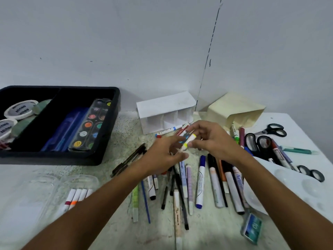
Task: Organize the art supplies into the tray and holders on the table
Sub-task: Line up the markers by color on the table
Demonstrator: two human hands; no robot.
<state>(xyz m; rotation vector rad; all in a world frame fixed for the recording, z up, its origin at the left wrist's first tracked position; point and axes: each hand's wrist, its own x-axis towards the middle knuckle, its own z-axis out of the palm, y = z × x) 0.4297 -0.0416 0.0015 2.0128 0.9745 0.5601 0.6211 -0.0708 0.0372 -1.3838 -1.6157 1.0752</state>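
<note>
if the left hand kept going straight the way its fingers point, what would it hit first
The left hand points up-right toward the yellow marker held between both hands, so likely the right hand first. Beyond lies the white holder, though depth is unclear.

Even, cool, diffuse light; no single source visible. Soft, faint shadows under the pens and along the black tray. Tray interior very dark, detail lost there. Mild glare on the white palette and clear plastic lid. Motion blur at both hands: left hand, right hand, yellow highlighter. Wide-angle bowing at the edges; wall seam curved. Overall soft, compressed, slightly smeared.
</note>
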